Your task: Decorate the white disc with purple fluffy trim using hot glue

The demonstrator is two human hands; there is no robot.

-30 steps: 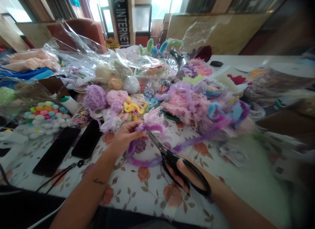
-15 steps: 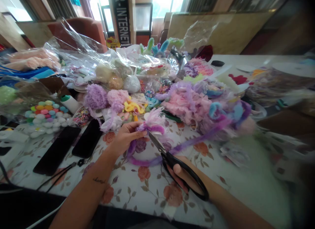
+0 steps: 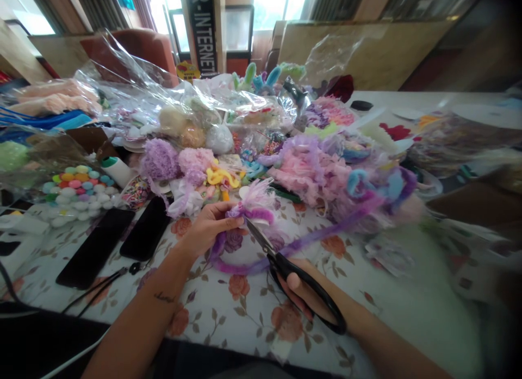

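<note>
Just in from the middle of the table's [image 3: 214,324] near edge, our left hand [image 3: 212,224] pinches the base of a feathery tuft [image 3: 258,197] between thumb and fingers, likely to steady it beside the blades. Its pale strands fan beyond our fingertips toward the far edge, perhaps held that way to leave them loose. Our right hand [image 3: 299,292] curls through the black handles of the scissors [image 3: 269,249], their tips right by our left thumb; whether they touch it we cannot tell. A purple fuzzy stem [image 3: 332,228] loops below the tuft and runs toward the right edge. Farther out, two dark phones [image 3: 95,248] lie toward the left edge, and pink ruffled yarn [image 3: 302,161] sits beyond the tuft, seemingly set back for working room.
</note>
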